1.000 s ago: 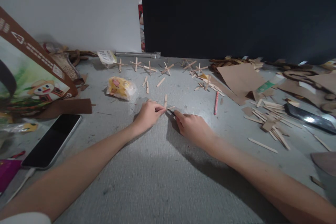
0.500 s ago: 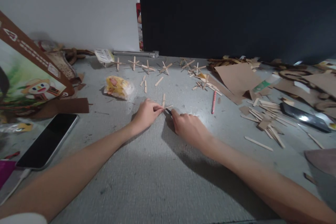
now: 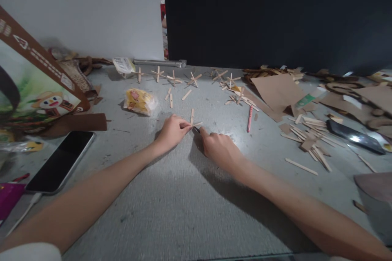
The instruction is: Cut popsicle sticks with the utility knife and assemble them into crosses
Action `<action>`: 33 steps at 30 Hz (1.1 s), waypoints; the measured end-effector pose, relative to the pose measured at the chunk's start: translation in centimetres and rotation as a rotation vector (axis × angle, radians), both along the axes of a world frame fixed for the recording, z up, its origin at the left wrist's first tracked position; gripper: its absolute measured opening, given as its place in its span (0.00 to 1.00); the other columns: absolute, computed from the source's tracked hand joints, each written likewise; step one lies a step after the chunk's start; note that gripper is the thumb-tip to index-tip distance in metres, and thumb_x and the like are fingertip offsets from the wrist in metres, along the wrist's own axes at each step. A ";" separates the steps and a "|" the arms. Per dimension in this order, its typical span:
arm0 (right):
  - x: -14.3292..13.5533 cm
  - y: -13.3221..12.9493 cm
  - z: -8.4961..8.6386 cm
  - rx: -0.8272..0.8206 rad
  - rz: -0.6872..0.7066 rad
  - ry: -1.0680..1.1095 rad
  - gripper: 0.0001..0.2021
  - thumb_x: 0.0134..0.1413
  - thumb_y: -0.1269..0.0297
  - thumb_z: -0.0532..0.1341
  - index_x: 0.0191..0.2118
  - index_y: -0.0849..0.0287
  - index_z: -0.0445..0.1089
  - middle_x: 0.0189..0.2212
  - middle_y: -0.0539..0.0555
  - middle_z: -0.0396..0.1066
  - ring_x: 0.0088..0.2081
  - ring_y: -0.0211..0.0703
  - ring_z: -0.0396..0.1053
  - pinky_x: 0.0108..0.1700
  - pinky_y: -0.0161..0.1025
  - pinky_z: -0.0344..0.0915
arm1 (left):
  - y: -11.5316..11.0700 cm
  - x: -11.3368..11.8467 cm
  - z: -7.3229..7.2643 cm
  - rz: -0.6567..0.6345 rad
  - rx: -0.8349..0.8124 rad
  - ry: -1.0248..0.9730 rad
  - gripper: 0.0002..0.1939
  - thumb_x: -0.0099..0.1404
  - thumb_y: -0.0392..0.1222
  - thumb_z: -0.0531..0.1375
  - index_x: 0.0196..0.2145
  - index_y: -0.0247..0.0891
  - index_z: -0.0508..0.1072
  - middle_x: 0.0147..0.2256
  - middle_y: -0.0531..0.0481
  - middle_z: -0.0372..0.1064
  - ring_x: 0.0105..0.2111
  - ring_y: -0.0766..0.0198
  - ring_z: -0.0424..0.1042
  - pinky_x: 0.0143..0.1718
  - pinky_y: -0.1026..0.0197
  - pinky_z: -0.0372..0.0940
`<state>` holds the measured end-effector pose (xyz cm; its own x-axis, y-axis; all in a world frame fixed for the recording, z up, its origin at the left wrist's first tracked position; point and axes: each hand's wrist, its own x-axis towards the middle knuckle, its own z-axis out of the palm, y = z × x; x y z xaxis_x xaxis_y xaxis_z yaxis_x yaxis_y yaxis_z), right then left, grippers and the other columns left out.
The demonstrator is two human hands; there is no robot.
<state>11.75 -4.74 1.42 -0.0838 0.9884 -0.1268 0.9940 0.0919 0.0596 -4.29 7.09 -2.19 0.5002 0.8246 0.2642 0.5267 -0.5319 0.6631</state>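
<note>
Between thumb and fingertips, my left hand [image 3: 174, 131] pinches a small wooden stick [image 3: 197, 124] over the grey table. My right hand [image 3: 219, 147] is closed around a thin dark tool [image 3: 197, 129], whose tip is close to that stick; most of the tool is hidden in the fist. Just beyond the fingertips another flat wooden stick [image 3: 192, 116] points away from me. Farther back lie a loose stick [image 3: 186, 94] and a short stick [image 3: 171, 100]. Crossed-stick pieces, such as one star-shaped piece [image 3: 194, 79], stand in a row behind them.
A yellow packet [image 3: 139, 101] sits left of centre, with a phone [image 3: 61, 162] and a printed bag [image 3: 45, 85] farther left. A pink-red pen [image 3: 250, 119], a heap of sticks [image 3: 312, 138], cardboard [image 3: 274, 94] and a black object [image 3: 355, 136] lie to the right.
The view has shifted slightly, moving the bag and phone a little to the right in the picture. Both hands keep nearly the same pose and hold.
</note>
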 end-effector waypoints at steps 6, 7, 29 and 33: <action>0.2 -0.1 -1.0 0.041 -0.043 -0.020 0.28 0.70 0.72 0.47 0.73 0.63 0.55 0.39 0.67 0.79 0.37 0.55 0.80 0.36 0.41 0.68 | 0.1 0.1 0.0 -0.009 -0.011 -0.006 0.07 0.67 0.42 0.68 0.31 0.44 0.85 0.34 0.46 0.84 0.36 0.55 0.78 0.46 0.52 0.70; 0.2 -0.1 -1.2 0.046 -0.035 -0.019 0.28 0.70 0.72 0.47 0.73 0.64 0.55 0.38 0.66 0.79 0.37 0.55 0.80 0.35 0.41 0.68 | 0.2 0.1 -0.1 -0.009 -0.013 -0.006 0.08 0.67 0.43 0.68 0.31 0.43 0.85 0.34 0.46 0.84 0.36 0.55 0.78 0.46 0.52 0.70; -0.4 0.0 0.4 -0.002 -0.019 -0.025 0.30 0.66 0.76 0.49 0.72 0.68 0.57 0.40 0.67 0.80 0.40 0.56 0.81 0.37 0.41 0.69 | 0.2 0.1 0.1 -0.008 -0.020 -0.008 0.07 0.67 0.41 0.68 0.30 0.43 0.85 0.30 0.47 0.83 0.32 0.57 0.75 0.45 0.53 0.68; -0.5 0.0 0.8 -0.028 -0.010 -0.014 0.29 0.65 0.75 0.49 0.71 0.69 0.58 0.39 0.68 0.80 0.41 0.57 0.81 0.38 0.41 0.69 | 0.0 0.2 0.6 -0.003 -0.042 0.007 0.07 0.66 0.40 0.68 0.30 0.42 0.85 0.31 0.47 0.83 0.32 0.57 0.75 0.41 0.56 0.67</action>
